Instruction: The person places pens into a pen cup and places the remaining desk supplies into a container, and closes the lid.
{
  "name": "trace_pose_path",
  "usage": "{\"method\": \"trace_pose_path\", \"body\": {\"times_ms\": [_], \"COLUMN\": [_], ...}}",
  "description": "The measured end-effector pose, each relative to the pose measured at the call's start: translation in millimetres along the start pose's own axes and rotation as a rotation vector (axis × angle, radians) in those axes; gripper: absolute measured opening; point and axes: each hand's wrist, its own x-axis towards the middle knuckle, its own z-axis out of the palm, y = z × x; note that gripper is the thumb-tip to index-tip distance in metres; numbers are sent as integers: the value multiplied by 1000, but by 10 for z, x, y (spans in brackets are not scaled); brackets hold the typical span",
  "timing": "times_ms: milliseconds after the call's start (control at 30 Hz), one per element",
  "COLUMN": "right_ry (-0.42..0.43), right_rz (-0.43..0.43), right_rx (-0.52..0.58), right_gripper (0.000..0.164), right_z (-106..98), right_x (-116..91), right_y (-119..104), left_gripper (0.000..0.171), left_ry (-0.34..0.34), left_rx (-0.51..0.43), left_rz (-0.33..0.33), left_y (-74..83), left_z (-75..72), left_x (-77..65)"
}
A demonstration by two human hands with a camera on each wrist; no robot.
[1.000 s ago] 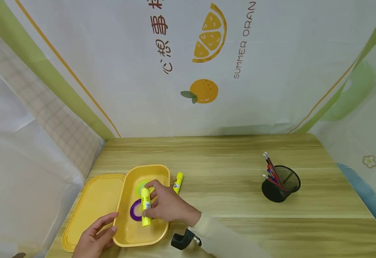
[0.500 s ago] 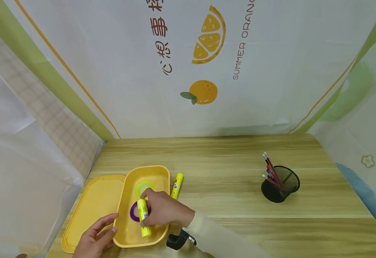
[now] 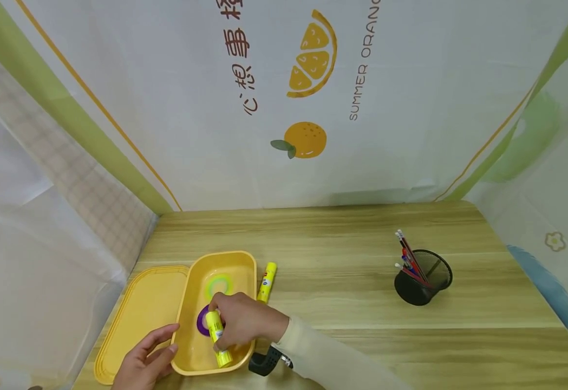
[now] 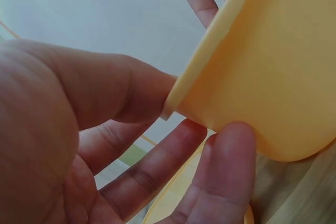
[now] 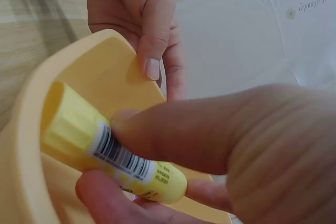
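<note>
My right hand (image 3: 245, 322) pinches a yellow glue stick (image 3: 218, 338) inside a yellow plastic box (image 3: 183, 303). In the right wrist view the glue stick (image 5: 118, 145) lies slanted between thumb and fingers, its barcode showing and one end close to the box wall (image 5: 26, 145). My left hand (image 3: 147, 355) holds the left side of the box; the left wrist view has its fingers at the rim (image 4: 210, 38). On the box floor are a purple tape roll (image 3: 203, 323), partly hidden by the glue stick, and a yellow-green ring (image 3: 219, 283), probably another tape roll.
A second yellow glue stick (image 3: 267, 281) lies on the wooden table (image 3: 332, 292) just right of the box. Left of it rests a flat yellow lid (image 3: 139, 317). A black mesh pen holder (image 3: 422, 279) with pencils and pens stands tilted-looking at the right.
My right hand has brought the glue stick lower into the box, toward its near end. The left hand stays at the box's left side.
</note>
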Motion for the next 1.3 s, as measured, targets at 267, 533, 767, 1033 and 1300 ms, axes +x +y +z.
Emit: {"method": "trace_pose_path", "body": {"times_ms": [267,533,767,1033,1300], "right_ry": [26,14,20,70,89], "right_rz": [-26,-1,-2,-27,-52], "right_rx": [101,137,225,297,412], "right_gripper": [55,53,52,47,45], "right_z": [-8,-16,-13,-5,-73], "right_x": [-14,-22,-27,-15,-60], "right_y": [17,27,49,110,198], "left_gripper": [50,52,51,52,52], "left_ry": [8,11,16,16,12], "left_rx": [13,25,30,32,28], "left_rz": [7,17,21,21,14], "left_y": [-12,-17,-15,-18,-16], "left_z": [4,12,16,7,4], "left_x": [2,-6,-8,-3,-2]}}
